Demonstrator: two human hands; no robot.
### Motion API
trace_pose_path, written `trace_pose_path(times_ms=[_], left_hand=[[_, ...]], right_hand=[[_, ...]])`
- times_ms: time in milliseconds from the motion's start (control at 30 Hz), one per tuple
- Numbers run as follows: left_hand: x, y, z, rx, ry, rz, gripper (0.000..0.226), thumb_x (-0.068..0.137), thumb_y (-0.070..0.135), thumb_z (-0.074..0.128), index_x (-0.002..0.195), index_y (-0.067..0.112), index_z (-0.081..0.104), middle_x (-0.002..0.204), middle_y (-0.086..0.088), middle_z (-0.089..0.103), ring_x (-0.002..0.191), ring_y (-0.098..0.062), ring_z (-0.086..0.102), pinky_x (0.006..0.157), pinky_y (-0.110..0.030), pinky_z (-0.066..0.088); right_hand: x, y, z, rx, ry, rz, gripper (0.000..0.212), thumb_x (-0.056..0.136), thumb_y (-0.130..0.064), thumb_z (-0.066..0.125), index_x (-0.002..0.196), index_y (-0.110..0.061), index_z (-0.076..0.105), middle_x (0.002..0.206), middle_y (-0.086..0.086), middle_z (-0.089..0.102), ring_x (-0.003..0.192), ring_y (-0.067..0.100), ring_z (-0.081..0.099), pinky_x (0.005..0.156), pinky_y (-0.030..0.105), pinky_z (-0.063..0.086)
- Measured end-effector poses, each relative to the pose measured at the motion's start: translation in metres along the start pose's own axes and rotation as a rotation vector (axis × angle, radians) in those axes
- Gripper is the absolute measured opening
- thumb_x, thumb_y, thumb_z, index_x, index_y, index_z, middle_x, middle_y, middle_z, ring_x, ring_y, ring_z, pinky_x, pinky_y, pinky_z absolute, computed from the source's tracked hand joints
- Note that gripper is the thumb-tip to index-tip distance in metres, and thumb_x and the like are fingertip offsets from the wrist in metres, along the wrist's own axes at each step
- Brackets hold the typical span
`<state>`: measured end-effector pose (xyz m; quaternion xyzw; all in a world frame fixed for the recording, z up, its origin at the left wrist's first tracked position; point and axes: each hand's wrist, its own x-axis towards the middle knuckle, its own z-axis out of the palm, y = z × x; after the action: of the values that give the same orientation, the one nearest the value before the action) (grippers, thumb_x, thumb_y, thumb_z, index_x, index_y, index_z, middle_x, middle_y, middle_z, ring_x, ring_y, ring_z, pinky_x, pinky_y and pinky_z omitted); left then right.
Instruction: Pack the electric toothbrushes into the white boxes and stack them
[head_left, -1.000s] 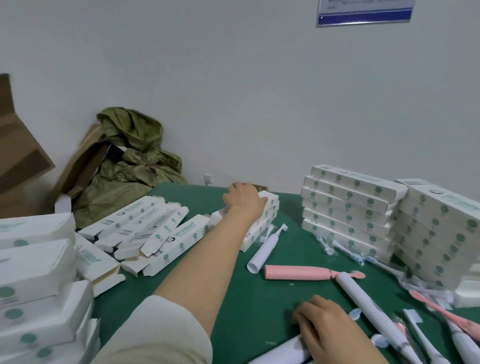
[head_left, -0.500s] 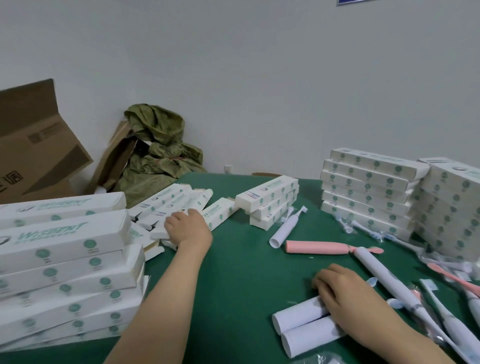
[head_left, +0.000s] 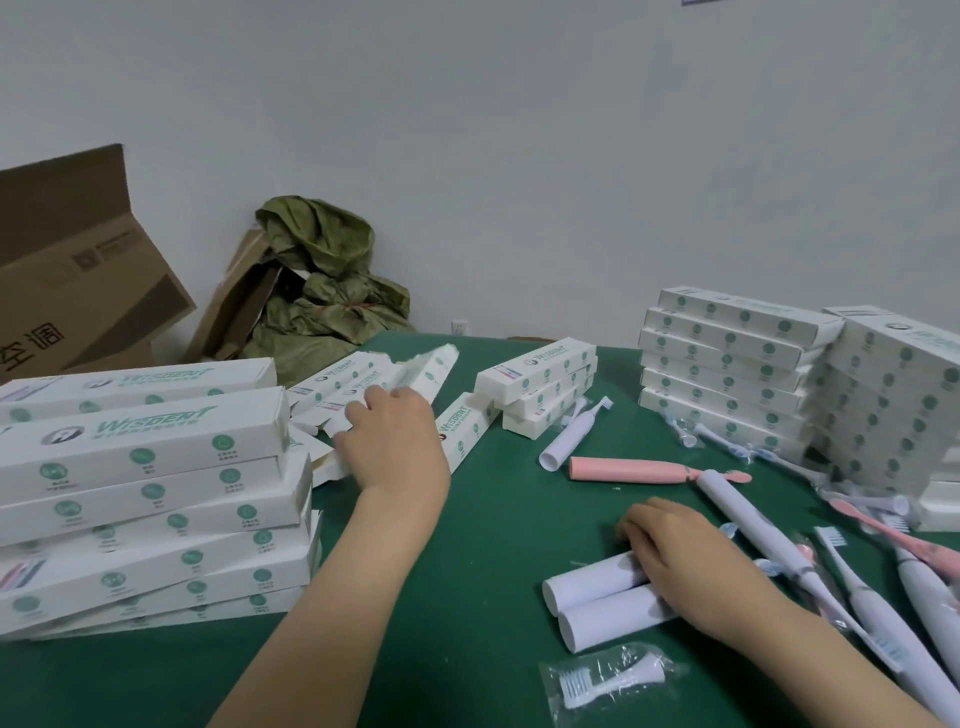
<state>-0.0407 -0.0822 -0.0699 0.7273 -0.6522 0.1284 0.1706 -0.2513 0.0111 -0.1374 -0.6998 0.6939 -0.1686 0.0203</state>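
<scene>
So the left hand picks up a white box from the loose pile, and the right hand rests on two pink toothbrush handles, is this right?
Not quite. In the head view the two toothbrush handles under the right hand are white, not pink; the pink toothbrush lies farther back, untouched. The left hand is indeed at the loose pile of white boxes.

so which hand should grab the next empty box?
Left. The left hand is already on the loose white boxes, its grip closing on one. The right hand rests on two white toothbrush handles, away from those boxes.
</scene>
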Motion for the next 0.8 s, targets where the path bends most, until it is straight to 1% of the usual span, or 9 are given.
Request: trace_pose_path(times_ms=[100, 167, 200, 267, 400, 500, 633, 733, 800], left_hand=[[-0.040, 0.008, -0.018, -0.119, 0.251, 0.166, 0.031, 0.092, 0.017, 0.055, 0.123, 0.015, 0.049, 0.113, -0.005, 0.053, 0.101, -0.025, 0.051, 0.069, -0.032, 0.037], [-0.065, 0.017, -0.019, -0.301, 0.327, 0.371, 0.041, 0.083, 0.015, 0.070, 0.122, 0.011, 0.059, 0.110, -0.009, 0.062, 0.095, -0.028, 0.059, 0.071, -0.036, 0.047], [-0.072, 0.021, -0.017, -0.352, 0.354, 0.455, 0.045, 0.075, 0.012, 0.078, 0.117, 0.009, 0.064, 0.106, -0.011, 0.065, 0.092, -0.029, 0.063, 0.072, -0.036, 0.051], [-0.080, 0.028, -0.012, -0.354, 0.404, 0.580, 0.049, 0.063, 0.009, 0.086, 0.110, 0.009, 0.069, 0.099, -0.010, 0.069, 0.087, -0.027, 0.067, 0.072, -0.035, 0.054], [-0.088, 0.032, -0.005, -0.364, 0.455, 0.780, 0.049, 0.057, 0.013, 0.089, 0.103, 0.009, 0.072, 0.094, -0.008, 0.070, 0.087, -0.024, 0.068, 0.073, -0.032, 0.053], [-0.084, 0.024, -0.004, -0.423, 0.447, 0.842, 0.050, 0.057, 0.014, 0.090, 0.104, 0.008, 0.072, 0.097, -0.008, 0.070, 0.089, -0.024, 0.067, 0.076, -0.035, 0.053], [-0.077, 0.012, -0.005, -0.457, 0.454, 0.963, 0.054, 0.056, 0.016, 0.090, 0.106, 0.006, 0.070, 0.102, -0.010, 0.069, 0.093, -0.027, 0.067, 0.080, -0.039, 0.053], [-0.074, 0.012, -0.005, -0.580, 0.404, 0.911, 0.069, 0.061, 0.019, 0.088, 0.123, 0.009, 0.060, 0.123, -0.011, 0.060, 0.118, -0.029, 0.054, 0.097, -0.045, 0.045], [-0.074, 0.011, -0.005, -0.865, 0.267, 0.718, 0.091, 0.064, 0.023, 0.086, 0.141, 0.027, 0.037, 0.139, 0.004, 0.039, 0.132, -0.014, 0.033, 0.111, -0.028, 0.027]], right_hand=[[0.001, -0.006, -0.005, 0.238, 0.177, -0.041, 0.023, 0.100, -0.022, 0.039, 0.094, -0.015, 0.060, 0.093, -0.007, 0.061, 0.092, 0.010, 0.054, 0.082, 0.020, 0.041], [0.003, -0.019, -0.016, 0.815, 0.270, 0.054, 0.018, 0.092, -0.031, 0.052, 0.095, -0.018, 0.064, 0.089, -0.008, 0.071, 0.089, 0.002, 0.063, 0.079, 0.014, 0.046], [0.005, -0.022, -0.022, 1.108, 0.269, 0.101, 0.027, 0.085, -0.039, 0.054, 0.098, -0.017, 0.063, 0.089, -0.006, 0.073, 0.086, 0.005, 0.067, 0.077, 0.016, 0.050], [0.008, -0.022, -0.031, 1.397, 0.231, 0.183, 0.039, 0.080, -0.042, 0.055, 0.104, -0.011, 0.060, 0.087, 0.000, 0.074, 0.082, 0.013, 0.071, 0.067, 0.020, 0.055], [0.002, -0.024, -0.036, 1.534, 0.148, 0.258, 0.028, 0.094, -0.023, 0.051, 0.112, -0.004, 0.060, 0.083, 0.004, 0.074, 0.078, 0.015, 0.070, 0.066, 0.026, 0.054], [-0.002, -0.026, -0.034, 1.610, 0.155, 0.285, 0.022, 0.095, -0.023, 0.051, 0.104, -0.011, 0.066, 0.094, 0.009, 0.074, 0.083, 0.016, 0.070, 0.064, 0.024, 0.055], [-0.003, -0.035, -0.038, 1.675, 0.157, 0.298, 0.021, 0.093, -0.027, 0.054, 0.091, -0.015, 0.070, 0.091, 0.009, 0.074, 0.080, 0.018, 0.070, 0.068, 0.029, 0.059], [-0.004, -0.039, -0.042, 1.795, 0.227, 0.331, 0.014, 0.092, -0.019, 0.055, 0.091, -0.011, 0.067, 0.087, 0.009, 0.074, 0.074, 0.016, 0.071, 0.061, 0.025, 0.057], [-0.005, -0.042, -0.045, 1.918, 0.217, 0.372, 0.011, 0.091, -0.016, 0.057, 0.093, -0.010, 0.065, 0.087, 0.009, 0.073, 0.074, 0.016, 0.071, 0.059, 0.024, 0.057]])
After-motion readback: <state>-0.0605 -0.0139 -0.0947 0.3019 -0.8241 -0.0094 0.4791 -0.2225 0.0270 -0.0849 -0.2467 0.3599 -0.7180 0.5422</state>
